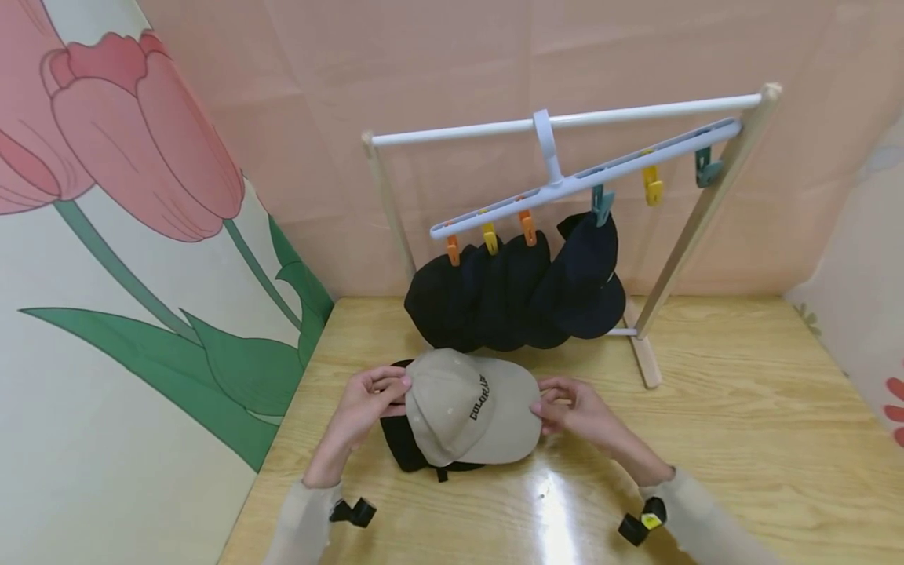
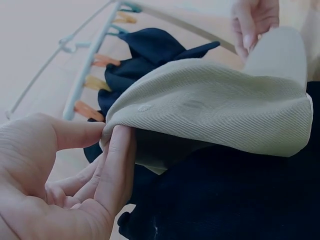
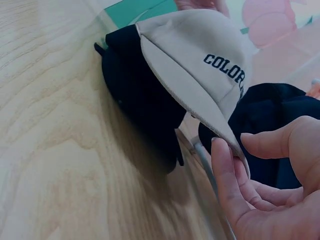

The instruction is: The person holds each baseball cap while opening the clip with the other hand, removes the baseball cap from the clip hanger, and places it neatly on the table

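A beige baseball cap (image 1: 441, 400) with dark lettering on its front lies over a black cap (image 1: 402, 443) on the table. My left hand (image 1: 370, 404) pinches the rear edge of the beige cap between thumb and fingers, as the left wrist view shows. At the other end, my right hand (image 1: 575, 408) holds the tip of the cap's brim (image 3: 200, 107), fingers beneath and thumb above. In the right wrist view the brim stands up off the black cap below it. Most of the black cap is hidden under the beige one.
Behind the hands stands a rack with a white rail (image 1: 466, 133) and wooden legs. A pale blue hanger (image 1: 586, 180) hangs tilted from it, with orange, yellow and teal clips. Several dark caps (image 1: 508, 298) hang from its left and middle clips. A tulip-printed panel (image 1: 148, 157) borders the left.
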Available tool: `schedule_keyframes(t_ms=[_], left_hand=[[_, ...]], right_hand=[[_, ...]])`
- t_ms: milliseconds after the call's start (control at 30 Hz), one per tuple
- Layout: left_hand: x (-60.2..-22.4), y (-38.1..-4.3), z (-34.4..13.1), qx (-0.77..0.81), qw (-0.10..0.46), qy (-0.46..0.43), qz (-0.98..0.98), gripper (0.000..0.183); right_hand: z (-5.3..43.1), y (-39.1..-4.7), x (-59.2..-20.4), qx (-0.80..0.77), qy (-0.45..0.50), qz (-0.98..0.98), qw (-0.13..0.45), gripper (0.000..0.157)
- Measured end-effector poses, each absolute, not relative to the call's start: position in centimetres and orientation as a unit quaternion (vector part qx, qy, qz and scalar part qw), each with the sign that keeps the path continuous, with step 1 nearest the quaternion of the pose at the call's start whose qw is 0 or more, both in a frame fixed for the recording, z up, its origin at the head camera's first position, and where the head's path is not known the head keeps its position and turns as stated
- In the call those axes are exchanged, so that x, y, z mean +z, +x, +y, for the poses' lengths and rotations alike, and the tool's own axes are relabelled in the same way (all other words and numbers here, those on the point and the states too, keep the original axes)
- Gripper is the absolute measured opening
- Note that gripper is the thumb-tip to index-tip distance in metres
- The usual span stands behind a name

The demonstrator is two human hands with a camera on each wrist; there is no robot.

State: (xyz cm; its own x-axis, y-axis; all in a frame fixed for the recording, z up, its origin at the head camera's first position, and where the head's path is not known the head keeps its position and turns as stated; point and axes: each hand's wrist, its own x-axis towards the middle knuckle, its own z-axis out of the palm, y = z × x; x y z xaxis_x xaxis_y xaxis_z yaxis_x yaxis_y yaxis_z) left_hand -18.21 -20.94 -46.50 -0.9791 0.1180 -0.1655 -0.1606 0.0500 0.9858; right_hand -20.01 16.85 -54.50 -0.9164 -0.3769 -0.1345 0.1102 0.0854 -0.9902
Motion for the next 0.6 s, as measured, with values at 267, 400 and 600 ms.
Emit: schedule_keyframes(t_ms=[267,400,600], left_hand=[[-46.9,-18.2,-21.0,0.688,0.097,-0.018,0.719,0.032],[-47.1,-18.3,-20.9,0.684,0.096,-0.023,0.722,0.03],[-47.3,-18.2,-20.6,0.675,0.089,-0.021,0.732,0.028]], right_hand=[[16.0,-19.9,-55.0,-0.665,-0.084,0.721,0.175,0.054],[15.7,-20.0,-55.2,-0.658,-0.072,0.73,0.17,0.054],[15.4,-20.1,-55.5,-0.639,-0.054,0.75,0.164,0.05]])
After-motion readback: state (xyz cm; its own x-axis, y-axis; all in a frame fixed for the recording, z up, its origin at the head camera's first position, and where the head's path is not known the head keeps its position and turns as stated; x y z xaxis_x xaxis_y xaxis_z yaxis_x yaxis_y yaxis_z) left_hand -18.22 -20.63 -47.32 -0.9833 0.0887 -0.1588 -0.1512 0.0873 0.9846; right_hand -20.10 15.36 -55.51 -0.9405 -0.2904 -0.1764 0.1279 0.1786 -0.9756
